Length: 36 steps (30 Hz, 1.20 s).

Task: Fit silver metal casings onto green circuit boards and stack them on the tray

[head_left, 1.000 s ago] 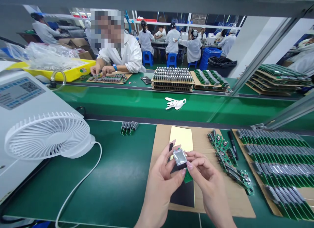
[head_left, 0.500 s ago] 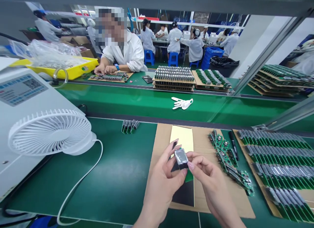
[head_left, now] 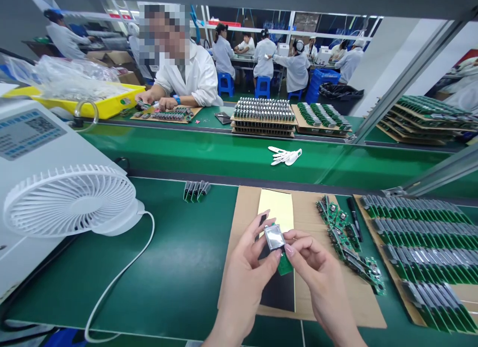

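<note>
A small green circuit board [head_left: 285,265] with a shiny grey display [head_left: 275,237] is held between my two hands. My left hand [head_left: 248,267] grips it from the left, thumb near the display's lower edge and fingers behind. A small black piece [head_left: 263,219] shows at my left fingertips. My right hand [head_left: 313,267] pinches the display's lower right corner between thumb and fingers. Below the hands lies a sheet that is yellow [head_left: 276,205] at its far end and black [head_left: 278,292] nearer me, on flat cardboard [head_left: 239,222].
Loose circuit boards [head_left: 347,242] and a black pen [head_left: 354,220] lie right of the hands. Beyond them is a board tray [head_left: 421,319] with rows of display boards. Several modules [head_left: 196,190] stand left, near a white fan [head_left: 74,202]. A co-worker [head_left: 197,78] sits across the green belt [head_left: 209,158].
The held board has tilted, so its display catches more light and more green shows below. The white glove on the belt has shifted right. The co-worker's hand has moved left.
</note>
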Motion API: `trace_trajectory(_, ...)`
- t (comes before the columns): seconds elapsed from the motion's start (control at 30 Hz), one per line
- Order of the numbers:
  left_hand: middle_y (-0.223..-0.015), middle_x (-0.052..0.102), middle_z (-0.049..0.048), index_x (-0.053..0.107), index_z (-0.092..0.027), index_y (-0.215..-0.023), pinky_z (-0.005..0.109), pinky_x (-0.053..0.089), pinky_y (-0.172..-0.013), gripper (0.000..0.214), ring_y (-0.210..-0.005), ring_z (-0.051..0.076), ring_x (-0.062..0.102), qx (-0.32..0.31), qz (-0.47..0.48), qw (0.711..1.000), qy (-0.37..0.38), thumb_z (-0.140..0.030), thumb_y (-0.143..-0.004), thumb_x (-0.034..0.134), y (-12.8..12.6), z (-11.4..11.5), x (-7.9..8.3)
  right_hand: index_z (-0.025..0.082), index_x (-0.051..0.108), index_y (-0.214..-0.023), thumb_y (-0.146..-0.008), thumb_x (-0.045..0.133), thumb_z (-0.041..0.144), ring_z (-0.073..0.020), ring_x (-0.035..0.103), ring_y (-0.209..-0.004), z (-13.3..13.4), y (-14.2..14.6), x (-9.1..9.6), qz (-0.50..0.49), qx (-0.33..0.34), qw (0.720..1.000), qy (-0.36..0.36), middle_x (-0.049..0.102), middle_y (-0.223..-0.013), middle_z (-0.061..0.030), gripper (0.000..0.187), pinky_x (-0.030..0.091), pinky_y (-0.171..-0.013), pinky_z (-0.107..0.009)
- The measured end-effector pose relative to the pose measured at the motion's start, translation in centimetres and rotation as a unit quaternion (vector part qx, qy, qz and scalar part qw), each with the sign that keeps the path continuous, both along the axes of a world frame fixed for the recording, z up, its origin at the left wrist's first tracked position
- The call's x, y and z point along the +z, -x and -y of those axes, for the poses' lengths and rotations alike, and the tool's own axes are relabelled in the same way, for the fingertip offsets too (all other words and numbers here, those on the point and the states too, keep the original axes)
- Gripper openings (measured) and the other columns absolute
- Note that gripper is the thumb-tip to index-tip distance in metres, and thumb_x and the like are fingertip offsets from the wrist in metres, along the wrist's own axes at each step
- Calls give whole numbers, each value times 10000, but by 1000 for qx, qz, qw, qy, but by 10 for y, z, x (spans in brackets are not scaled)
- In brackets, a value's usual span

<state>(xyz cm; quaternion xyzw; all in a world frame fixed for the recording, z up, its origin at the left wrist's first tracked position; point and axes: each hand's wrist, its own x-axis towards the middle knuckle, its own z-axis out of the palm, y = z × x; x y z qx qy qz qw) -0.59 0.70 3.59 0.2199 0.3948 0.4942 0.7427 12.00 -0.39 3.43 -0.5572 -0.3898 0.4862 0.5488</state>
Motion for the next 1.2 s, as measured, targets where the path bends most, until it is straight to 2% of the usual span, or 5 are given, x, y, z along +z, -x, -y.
trace_trajectory(0.27, -1341, 626, 10, 547, -301, -1311, 179, 496, -930, 610, -1244, 168, 564, 13, 15, 1000, -13, -166, -756, 764, -1, 0, -2, 191, 662, -626, -721, 793, 375, -210, 670, -867, 3, 0, -3, 20, -9, 1000, -21, 665, -880, -67, 245, 564, -707, -274)
trace_trajectory(0.8, -1345, 621, 57, 586, -295, -1297, 308, 492, -1002, 599, -1272, 267, 539, 40, -4, 999, -23, -220, -732, 772, -6, 4, 2, 199, 647, -643, -743, 771, 403, -199, 661, -819, 6, 2, -9, 39, -26, 998, -46, 656, -818, -59, 258, 578, -684, -278)
trace_trajectory(1.03, -1294, 643, 39, 572, -317, -1299, 244, 550, -884, 623, -1205, 241, 591, 46, -7, 998, -31, -223, -723, 790, -3, 2, -1, 232, 576, -777, -737, 798, 355, -160, 664, -803, 6, 0, -8, 12, -68, 996, -51, 672, -818, -16, 257, 562, -690, -240)
trace_trajectory(1.1, -1271, 648, 31, 556, -320, -1308, 218, 558, -843, 647, -1170, 223, 610, 53, -8, 998, -36, -215, -718, 798, -2, 0, 0, 239, 566, -861, -774, 771, 368, -145, 662, -735, 9, -2, -9, 2, -39, 999, -24, 675, -803, -6, 257, 556, -671, -245)
trace_trajectory(1.2, -1250, 645, 23, 557, -310, -1298, 209, 553, -849, 647, -1105, 199, 637, 51, 0, 998, -36, -198, -711, 806, -1, -3, 1, 224, 569, -926, -852, 685, 420, -120, 634, -612, 15, -2, -12, -26, 57, 998, 33, 657, -745, 8, 240, 533, -608, -243)
